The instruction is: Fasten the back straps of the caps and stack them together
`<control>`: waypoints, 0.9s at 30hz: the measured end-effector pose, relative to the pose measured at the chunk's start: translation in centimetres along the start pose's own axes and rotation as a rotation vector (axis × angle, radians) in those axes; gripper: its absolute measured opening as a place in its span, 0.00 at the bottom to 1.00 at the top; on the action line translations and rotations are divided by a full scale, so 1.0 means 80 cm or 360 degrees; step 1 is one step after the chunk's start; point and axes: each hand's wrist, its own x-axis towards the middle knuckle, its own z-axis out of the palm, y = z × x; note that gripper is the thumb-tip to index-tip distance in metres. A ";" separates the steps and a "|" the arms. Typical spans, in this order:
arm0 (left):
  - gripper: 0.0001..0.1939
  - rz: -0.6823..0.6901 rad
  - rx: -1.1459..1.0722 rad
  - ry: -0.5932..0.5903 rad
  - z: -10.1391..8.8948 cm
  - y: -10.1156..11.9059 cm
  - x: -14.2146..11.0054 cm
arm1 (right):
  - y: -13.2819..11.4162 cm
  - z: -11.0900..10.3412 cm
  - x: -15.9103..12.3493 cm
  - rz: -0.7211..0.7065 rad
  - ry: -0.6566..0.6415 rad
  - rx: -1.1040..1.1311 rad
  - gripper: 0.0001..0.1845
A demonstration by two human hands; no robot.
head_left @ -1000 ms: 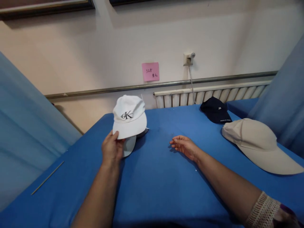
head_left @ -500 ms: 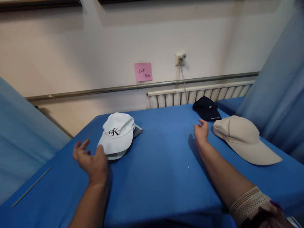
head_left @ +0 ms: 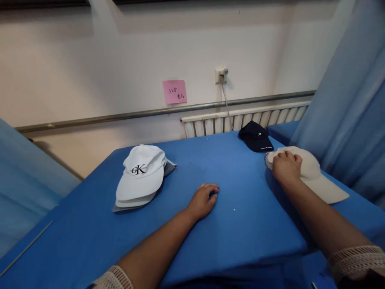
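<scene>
My right hand [head_left: 286,165] grips the crown of a beige cap [head_left: 311,164], its fingers bent over the near side; the fingertips are partly hidden. This cap's long brim points to the right. Over the middle of the table hovers or rests my left hand [head_left: 203,200], holding nothing, its fingers loosely curved with the thumb apart. To its left, a white cap [head_left: 144,170] with dark "CK" lettering tops a stack. Edges of a grey cap [head_left: 169,168] and other brims show beneath it. A navy cap [head_left: 255,136] lies at the back right, beyond my right hand.
A blue cloth covers the table [head_left: 210,245]. A thin stick [head_left: 27,248] lies along its left side. Behind are a radiator [head_left: 207,125], a metal rail [head_left: 126,116], a socket with a cord [head_left: 221,76] and a pink note [head_left: 174,91]. Blue curtains [head_left: 339,92] hang on both sides.
My left hand set the white cap onto the stack, let go and moved right to mid-table. My right hand went right and took hold of the beige cap. The view shifted right.
</scene>
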 end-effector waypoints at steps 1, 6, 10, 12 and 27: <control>0.10 -0.0013 -0.0042 0.0010 -0.001 -0.001 0.001 | 0.001 -0.002 -0.001 -0.0015 -0.0042 0.0003 0.15; 0.15 -0.0394 -0.0634 0.0278 -0.003 -0.008 0.020 | -0.074 -0.033 -0.019 -0.0293 0.0048 0.0466 0.11; 0.16 -0.0783 -0.1759 0.0395 -0.024 -0.023 0.030 | -0.156 -0.053 -0.041 -0.0888 0.0111 0.0908 0.10; 0.13 -0.0840 -0.2086 0.0406 -0.041 -0.032 0.026 | -0.180 -0.049 -0.042 -0.1084 -0.0017 0.0924 0.12; 0.17 -0.0957 -0.1918 0.0910 -0.054 -0.047 0.019 | -0.273 -0.034 -0.034 -0.0645 -0.0596 0.0804 0.13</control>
